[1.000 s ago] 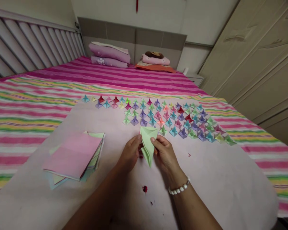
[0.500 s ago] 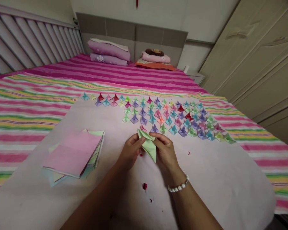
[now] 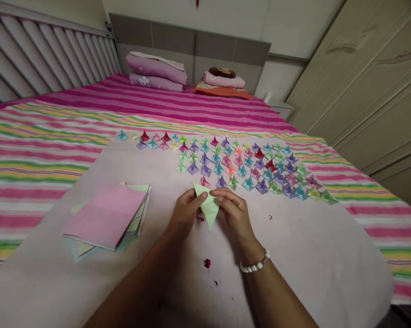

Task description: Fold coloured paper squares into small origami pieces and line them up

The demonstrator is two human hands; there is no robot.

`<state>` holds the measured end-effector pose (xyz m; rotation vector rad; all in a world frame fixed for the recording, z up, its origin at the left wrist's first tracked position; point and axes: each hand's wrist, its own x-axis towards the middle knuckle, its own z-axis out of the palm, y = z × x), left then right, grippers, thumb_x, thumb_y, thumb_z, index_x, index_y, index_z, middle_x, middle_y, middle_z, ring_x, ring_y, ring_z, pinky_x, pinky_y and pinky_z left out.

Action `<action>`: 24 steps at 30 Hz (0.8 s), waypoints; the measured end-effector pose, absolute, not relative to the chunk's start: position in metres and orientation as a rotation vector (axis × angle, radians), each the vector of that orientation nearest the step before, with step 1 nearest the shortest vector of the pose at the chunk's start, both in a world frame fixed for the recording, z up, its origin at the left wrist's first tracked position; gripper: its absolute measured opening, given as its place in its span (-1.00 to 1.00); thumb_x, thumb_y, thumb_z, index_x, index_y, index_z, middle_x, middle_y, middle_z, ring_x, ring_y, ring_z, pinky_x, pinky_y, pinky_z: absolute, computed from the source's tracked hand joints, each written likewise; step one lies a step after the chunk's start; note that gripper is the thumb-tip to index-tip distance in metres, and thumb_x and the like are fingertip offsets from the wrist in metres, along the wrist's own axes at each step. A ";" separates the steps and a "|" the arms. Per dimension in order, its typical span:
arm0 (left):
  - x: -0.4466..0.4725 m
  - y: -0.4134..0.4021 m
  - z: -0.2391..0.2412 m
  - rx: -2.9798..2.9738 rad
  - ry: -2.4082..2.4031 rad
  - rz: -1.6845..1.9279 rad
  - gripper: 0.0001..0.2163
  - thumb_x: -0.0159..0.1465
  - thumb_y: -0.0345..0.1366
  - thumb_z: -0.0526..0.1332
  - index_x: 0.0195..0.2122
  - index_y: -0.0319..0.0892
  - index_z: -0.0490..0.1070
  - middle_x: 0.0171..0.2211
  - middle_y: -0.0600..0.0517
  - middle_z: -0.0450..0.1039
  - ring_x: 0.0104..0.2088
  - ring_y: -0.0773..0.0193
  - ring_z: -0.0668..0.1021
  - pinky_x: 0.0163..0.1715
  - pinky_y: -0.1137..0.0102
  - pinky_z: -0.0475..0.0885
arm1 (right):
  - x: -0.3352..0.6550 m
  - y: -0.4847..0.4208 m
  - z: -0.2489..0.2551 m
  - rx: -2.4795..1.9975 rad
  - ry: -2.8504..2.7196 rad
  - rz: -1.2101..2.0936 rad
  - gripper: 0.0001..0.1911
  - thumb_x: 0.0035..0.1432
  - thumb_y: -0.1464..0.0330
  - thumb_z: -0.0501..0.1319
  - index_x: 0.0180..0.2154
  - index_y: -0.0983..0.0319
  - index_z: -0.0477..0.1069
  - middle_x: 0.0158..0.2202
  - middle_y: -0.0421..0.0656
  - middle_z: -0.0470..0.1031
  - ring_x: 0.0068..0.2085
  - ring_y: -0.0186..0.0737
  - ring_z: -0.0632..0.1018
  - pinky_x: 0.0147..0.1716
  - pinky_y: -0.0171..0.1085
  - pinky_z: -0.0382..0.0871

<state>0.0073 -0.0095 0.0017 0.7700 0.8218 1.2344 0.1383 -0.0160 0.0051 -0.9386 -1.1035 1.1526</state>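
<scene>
Paper (image 3: pixel 209 213), pale green and folded to a point, was held over the table (image 3: pixel 304 255). The left hand (image 3: pixel 184 215) was clamped on its left side, thumb lying on top; the right hand (image 3: pixel 237 217) had its fingers closed on the upper right corner. Small folded shapes (image 3: pixel 248 184) in many colours stood in rows just beyond. Loose sheets (image 3: pixel 106 214), pink uppermost, lay stacked to the left, and a red scrap (image 3: pixel 207 263) lay nearer than the paper.
</scene>
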 end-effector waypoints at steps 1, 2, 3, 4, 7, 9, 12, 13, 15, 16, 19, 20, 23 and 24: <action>0.008 -0.009 0.002 0.770 0.795 1.229 -0.65 0.06 -0.07 0.37 -0.29 -0.25 0.46 -0.53 0.09 0.41 -0.53 0.38 0.43 -0.52 0.48 0.29 | 0.137 -0.016 0.006 -0.938 -1.029 1.199 -0.87 -0.04 0.36 0.32 -0.38 0.14 0.62 -0.26 -0.17 0.54 -0.21 -0.20 0.50 -0.16 -0.23 0.34; 0.008 -0.009 0.002 0.766 0.761 1.222 -0.62 0.09 -0.01 0.32 -0.28 -0.26 0.46 -0.51 0.06 0.43 -0.51 0.35 0.45 -0.52 0.47 0.30 | 0.137 -0.015 0.007 -0.938 -0.941 1.247 -0.88 -0.09 0.35 0.36 -0.40 0.15 0.62 -0.30 -0.17 0.56 -0.25 -0.21 0.50 -0.17 -0.22 0.36; 0.008 -0.008 0.003 0.756 0.724 1.213 -0.57 0.12 0.06 0.27 -0.26 -0.26 0.47 -0.48 0.02 0.46 -0.47 0.31 0.48 -0.51 0.46 0.32 | 0.136 -0.015 0.008 -0.935 -0.851 1.298 -0.87 -0.14 0.36 0.39 -0.42 0.16 0.61 -0.35 -0.18 0.57 -0.29 -0.22 0.51 -0.18 -0.21 0.37; 0.008 -0.008 0.003 0.745 0.694 1.203 -0.53 0.14 0.11 0.22 -0.24 -0.27 0.47 -0.43 -0.03 0.49 -0.42 0.27 0.51 -0.49 0.44 0.35 | 0.135 -0.015 0.010 -0.928 -0.770 1.348 -0.86 -0.18 0.37 0.41 -0.43 0.17 0.61 -0.39 -0.18 0.58 -0.33 -0.22 0.52 -0.19 -0.21 0.39; 0.007 -0.007 0.002 0.744 0.672 1.191 -0.54 0.17 0.09 0.20 -0.17 -0.26 0.46 -0.26 -0.11 0.53 -0.27 0.19 0.55 -0.37 0.39 0.42 | 0.134 -0.015 0.016 -0.905 -0.646 1.461 -0.82 -0.26 0.41 0.43 -0.45 0.19 0.60 -0.46 -0.19 0.59 -0.42 -0.24 0.52 -0.23 -0.20 0.42; 0.007 -0.008 0.002 0.761 0.677 1.211 -0.59 0.20 0.03 0.20 -0.14 -0.24 0.45 -0.19 -0.12 0.53 -0.23 0.18 0.56 -0.33 0.38 0.43 | 0.134 -0.016 0.019 -0.890 -0.634 1.497 -0.81 -0.27 0.42 0.43 -0.45 0.21 0.60 -0.48 -0.20 0.60 -0.44 -0.24 0.53 -0.26 -0.22 0.44; 0.007 -0.009 0.002 0.777 0.680 1.228 -0.61 0.23 0.00 0.18 -0.14 -0.24 0.44 -0.18 -0.12 0.53 -0.22 0.18 0.56 -0.33 0.37 0.44 | 0.134 -0.016 0.019 -0.879 -0.620 1.530 -0.80 -0.26 0.44 0.42 -0.43 0.22 0.60 -0.47 -0.19 0.61 -0.44 -0.24 0.55 -0.30 -0.25 0.46; 0.007 -0.009 0.002 0.787 0.684 1.223 -0.62 0.23 0.00 0.18 -0.15 -0.24 0.44 -0.20 -0.12 0.53 -0.23 0.19 0.56 -0.33 0.37 0.44 | 0.134 -0.016 0.019 -0.876 -0.616 1.535 -0.80 -0.26 0.44 0.42 -0.43 0.22 0.60 -0.47 -0.19 0.61 -0.44 -0.25 0.55 -0.30 -0.26 0.46; 0.007 -0.010 0.002 0.814 0.688 1.208 -0.65 0.23 -0.03 0.20 -0.17 -0.23 0.45 -0.22 -0.10 0.53 -0.22 0.19 0.56 -0.31 0.37 0.44 | 0.135 -0.016 0.018 -0.869 -0.611 1.539 -0.81 -0.25 0.45 0.41 -0.43 0.23 0.60 -0.47 -0.19 0.61 -0.44 -0.25 0.56 -0.31 -0.27 0.47; 0.007 -0.010 0.001 0.827 0.685 1.202 -0.67 0.24 -0.05 0.20 -0.19 -0.23 0.45 -0.23 -0.09 0.53 -0.22 0.20 0.56 -0.30 0.37 0.44 | 0.135 -0.016 0.018 -0.867 -0.608 1.539 -0.81 -0.24 0.46 0.41 -0.43 0.23 0.60 -0.47 -0.18 0.61 -0.44 -0.25 0.56 -0.32 -0.28 0.47; 0.007 -0.010 0.001 0.844 0.675 1.197 -0.69 0.24 -0.06 0.20 -0.19 -0.23 0.45 -0.23 -0.09 0.52 -0.20 0.20 0.55 -0.26 0.36 0.45 | 0.135 -0.016 0.019 -0.871 -0.588 1.536 -0.81 -0.25 0.46 0.41 -0.43 0.24 0.60 -0.45 -0.18 0.63 -0.43 -0.27 0.57 -0.34 -0.33 0.47; 0.007 -0.010 0.001 0.846 0.678 1.196 -0.68 0.24 -0.06 0.20 -0.18 -0.23 0.45 -0.22 -0.10 0.52 -0.19 0.19 0.55 -0.26 0.36 0.45 | 0.135 -0.015 0.019 -0.875 -0.583 1.532 -0.80 -0.25 0.46 0.41 -0.43 0.24 0.60 -0.44 -0.18 0.63 -0.42 -0.27 0.57 -0.35 -0.34 0.47; 0.006 -0.011 0.002 0.850 0.692 1.187 -0.67 0.22 -0.05 0.22 -0.19 -0.24 0.45 -0.21 -0.11 0.52 -0.18 0.18 0.54 -0.26 0.35 0.45 | 0.136 -0.015 0.018 -0.884 -0.568 1.525 -0.80 -0.25 0.47 0.41 -0.42 0.24 0.60 -0.44 -0.17 0.63 -0.42 -0.28 0.57 -0.36 -0.35 0.46; 0.006 -0.011 0.003 0.851 0.693 1.182 -0.67 0.21 -0.04 0.23 -0.21 -0.24 0.45 -0.21 -0.11 0.52 -0.19 0.18 0.55 -0.26 0.34 0.45 | 0.136 -0.015 0.018 -0.883 -0.562 1.524 -0.80 -0.24 0.47 0.41 -0.42 0.25 0.60 -0.44 -0.17 0.63 -0.42 -0.27 0.57 -0.35 -0.34 0.46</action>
